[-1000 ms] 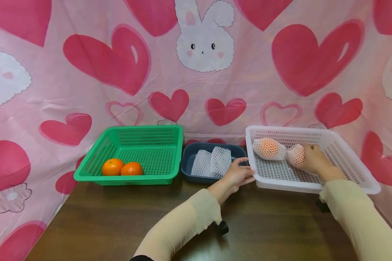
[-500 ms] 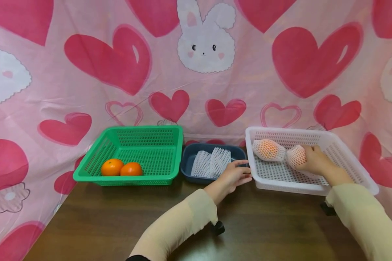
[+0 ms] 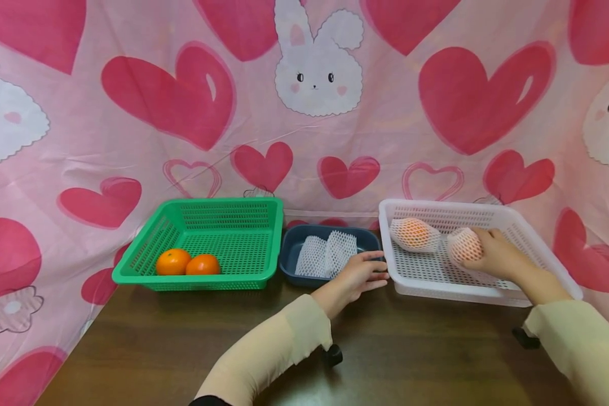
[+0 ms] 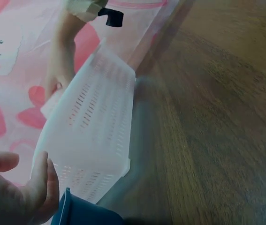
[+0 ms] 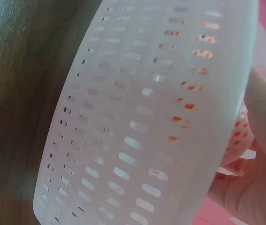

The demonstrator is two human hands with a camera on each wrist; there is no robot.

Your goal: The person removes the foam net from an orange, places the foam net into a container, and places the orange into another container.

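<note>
In the head view, a white basket [image 3: 451, 293] holds two oranges in white foam nets. One netted orange [image 3: 414, 234] lies at its left. The other netted orange [image 3: 464, 248] sits near the middle, with my right hand [image 3: 502, 257] gripping it from the right. The right wrist view shows the fingers curled by that orange, partly hidden behind the basket wall. My left hand [image 3: 357, 276], fingers loosely extended and holding nothing, is at the basket's left side; whether it touches the rim I cannot tell. Two foam nets [image 3: 326, 255] lie in a dark blue tray [image 3: 304, 278] beside it.
At the left stands a green basket [image 3: 193, 280] with two bare oranges, one orange [image 3: 173, 262] touching the other orange [image 3: 203, 265]. A brown wooden table [image 3: 411, 349] carries everything. Behind hangs a pink cloth [image 3: 335, 135] with hearts and rabbits.
My right hand and the orange it grips have shifted slightly right, so the gap to the other netted orange looks wider. My left hand has drifted slightly left.
</note>
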